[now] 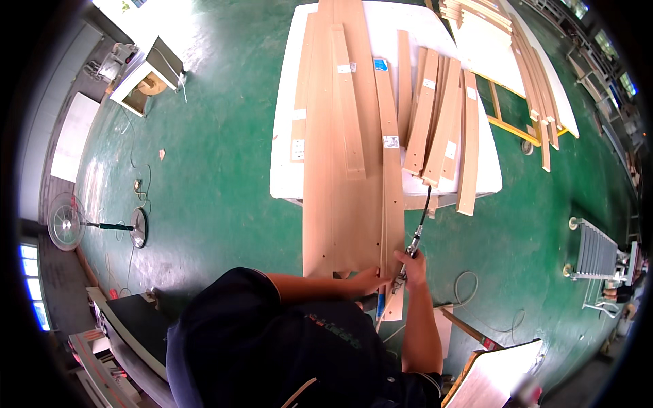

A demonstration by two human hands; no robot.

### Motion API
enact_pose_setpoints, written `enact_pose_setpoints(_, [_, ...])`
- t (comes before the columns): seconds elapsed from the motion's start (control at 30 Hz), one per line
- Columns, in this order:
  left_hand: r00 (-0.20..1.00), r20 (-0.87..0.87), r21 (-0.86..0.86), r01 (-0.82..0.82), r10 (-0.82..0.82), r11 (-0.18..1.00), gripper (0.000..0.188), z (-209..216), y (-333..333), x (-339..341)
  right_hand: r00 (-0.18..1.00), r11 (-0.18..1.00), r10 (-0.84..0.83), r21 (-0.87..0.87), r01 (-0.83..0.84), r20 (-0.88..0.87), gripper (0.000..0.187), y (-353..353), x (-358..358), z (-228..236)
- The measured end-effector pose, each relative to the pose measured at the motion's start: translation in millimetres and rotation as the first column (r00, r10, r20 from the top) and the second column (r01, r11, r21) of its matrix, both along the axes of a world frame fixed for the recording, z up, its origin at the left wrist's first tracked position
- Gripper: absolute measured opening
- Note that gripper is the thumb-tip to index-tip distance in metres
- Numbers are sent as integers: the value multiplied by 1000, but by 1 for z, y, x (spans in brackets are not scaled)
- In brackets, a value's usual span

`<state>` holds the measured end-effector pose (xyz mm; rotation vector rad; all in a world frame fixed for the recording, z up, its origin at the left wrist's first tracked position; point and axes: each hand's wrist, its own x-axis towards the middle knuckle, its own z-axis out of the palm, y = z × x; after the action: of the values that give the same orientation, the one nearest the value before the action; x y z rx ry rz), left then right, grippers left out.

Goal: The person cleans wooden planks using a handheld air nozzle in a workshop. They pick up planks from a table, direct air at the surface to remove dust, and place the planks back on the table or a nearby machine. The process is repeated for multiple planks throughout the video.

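My right hand point(413, 266) is wrapped round a silver hand tool point(400, 277) with a long thin dark nozzle point(425, 207) that points away from me, towards the boards; its exact kind is unclear. Beside it on the left, my left hand point(368, 281) is closed at the near end of a narrow wood-coloured board point(392, 177), its fingertips close to the tool. What those fingers grip is too small to make out. That narrow board carries white and blue labels and lies along the right edge of a wide wood-coloured panel point(340, 224), which has small dark holes near its end.
A white-topped table point(286, 136) bears the panel and several narrow boards point(445, 122). At the far right, a yellow-framed cart point(507, 126) carries more boards. A standing fan point(68, 221) and cables are on the left; a grey slatted trolley point(598, 248) and a hose point(466, 289) are on the right.
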<state>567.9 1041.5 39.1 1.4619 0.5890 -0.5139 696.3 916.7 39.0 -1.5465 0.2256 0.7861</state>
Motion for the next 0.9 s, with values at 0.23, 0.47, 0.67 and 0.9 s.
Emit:
enact_pose_setpoints(0.23, [993, -109, -37, -58, 54, 998, 51, 21, 9, 35, 968, 975, 173, -107, -194, -181, 27, -33, 16, 52])
enact_pose_setpoints(0.47, [931, 185, -5, -320, 316, 947, 52, -50, 11, 65, 986, 978, 156, -133, -162, -58, 38, -62, -16, 41])
enact_pose_setpoints(0.67, [930, 159, 306, -366, 332, 879, 52, -54, 43, 123, 994, 997, 76, 24, -74, -75, 34, -60, -32, 28])
enact_pose_setpoints(0.9, [915, 231, 557, -402, 329, 727, 55, -33, 96, 189, 1000, 1000, 18, -5, -18, -5, 33, -70, -48, 45])
